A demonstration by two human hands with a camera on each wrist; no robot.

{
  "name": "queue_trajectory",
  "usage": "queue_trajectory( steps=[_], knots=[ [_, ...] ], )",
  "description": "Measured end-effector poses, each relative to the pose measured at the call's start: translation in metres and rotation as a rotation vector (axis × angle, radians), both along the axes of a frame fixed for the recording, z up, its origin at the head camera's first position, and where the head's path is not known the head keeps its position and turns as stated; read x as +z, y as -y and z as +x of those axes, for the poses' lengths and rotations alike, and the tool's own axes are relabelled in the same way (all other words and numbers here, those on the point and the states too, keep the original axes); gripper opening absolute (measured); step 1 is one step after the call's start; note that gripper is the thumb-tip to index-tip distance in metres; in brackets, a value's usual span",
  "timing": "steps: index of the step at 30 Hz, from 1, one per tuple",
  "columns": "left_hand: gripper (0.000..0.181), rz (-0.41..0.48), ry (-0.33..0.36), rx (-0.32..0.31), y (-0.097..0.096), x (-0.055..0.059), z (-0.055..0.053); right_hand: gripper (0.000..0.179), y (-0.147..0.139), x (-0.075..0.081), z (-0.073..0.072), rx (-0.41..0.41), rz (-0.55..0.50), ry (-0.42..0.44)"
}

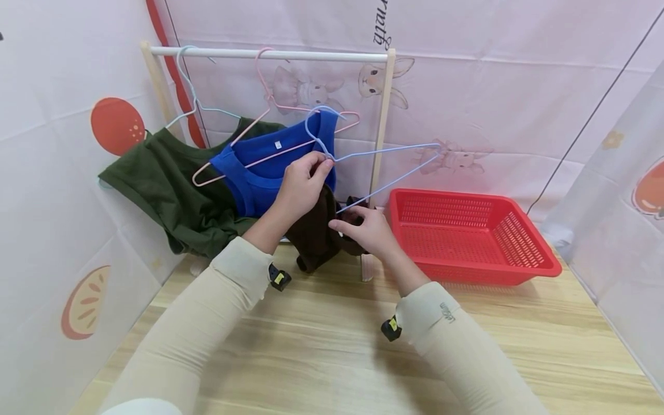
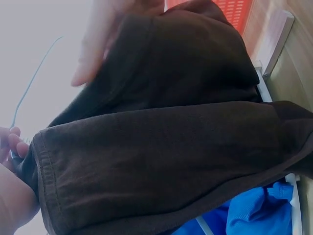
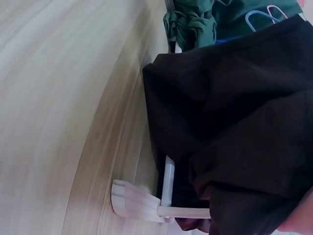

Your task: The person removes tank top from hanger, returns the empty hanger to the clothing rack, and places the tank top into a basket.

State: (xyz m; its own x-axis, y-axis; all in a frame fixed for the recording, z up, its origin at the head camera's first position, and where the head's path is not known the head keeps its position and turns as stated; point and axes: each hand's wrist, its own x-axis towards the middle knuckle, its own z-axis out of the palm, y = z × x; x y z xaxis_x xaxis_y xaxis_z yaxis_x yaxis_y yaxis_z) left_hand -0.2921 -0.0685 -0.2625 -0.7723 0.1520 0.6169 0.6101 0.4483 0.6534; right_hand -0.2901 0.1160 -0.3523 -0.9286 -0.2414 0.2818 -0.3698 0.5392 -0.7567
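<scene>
My left hand (image 1: 302,183) pinches a light-blue wire hanger (image 1: 389,151) just below its hook. Bunched under both hands is a dark brown garment (image 1: 313,230), which fills much of the left wrist view (image 2: 161,161) and hangs down in the right wrist view (image 3: 234,122). The hanger slants up to the right, and its lower bar runs down to the brown cloth. At that bar's low end my right hand (image 1: 370,230) holds the cloth between curved fingers and thumb. Some of its fingers are hidden behind the fabric in the left wrist view.
A white-barred rack (image 1: 321,56) with wooden posts stands behind. A dark green garment (image 1: 171,173) hangs there on a mint hanger (image 1: 193,98), and a blue garment (image 1: 259,173) on a pink hanger (image 1: 264,95). On the wooden table (image 1: 311,334), a red basket (image 1: 477,271) stands to the right.
</scene>
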Motion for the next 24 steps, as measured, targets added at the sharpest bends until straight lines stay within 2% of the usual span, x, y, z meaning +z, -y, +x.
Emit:
queue_trajectory(
  steps=[4,8,11,17,24],
  knots=[
    [0.026,-0.005,0.018,-0.007,-0.003,0.0,0.001,0.045,0.004,0.0,0.0,0.007,0.022,0.014],
    [0.026,-0.001,0.035,-0.02,-0.004,-0.001,0.002,0.038,0.005,-0.003,-0.001,0.001,-0.016,0.015],
    [0.027,0.002,0.044,-0.027,-0.005,-0.002,0.003,0.032,0.005,-0.006,-0.003,0.014,-0.108,0.037],
    [0.028,0.021,0.055,-0.047,-0.006,-0.003,0.001,0.022,0.007,-0.011,-0.005,0.029,-0.366,0.14],
    [0.028,0.042,0.038,-0.032,-0.008,-0.006,0.0,0.023,0.008,-0.014,-0.007,-0.016,-0.408,0.095]
  ],
)
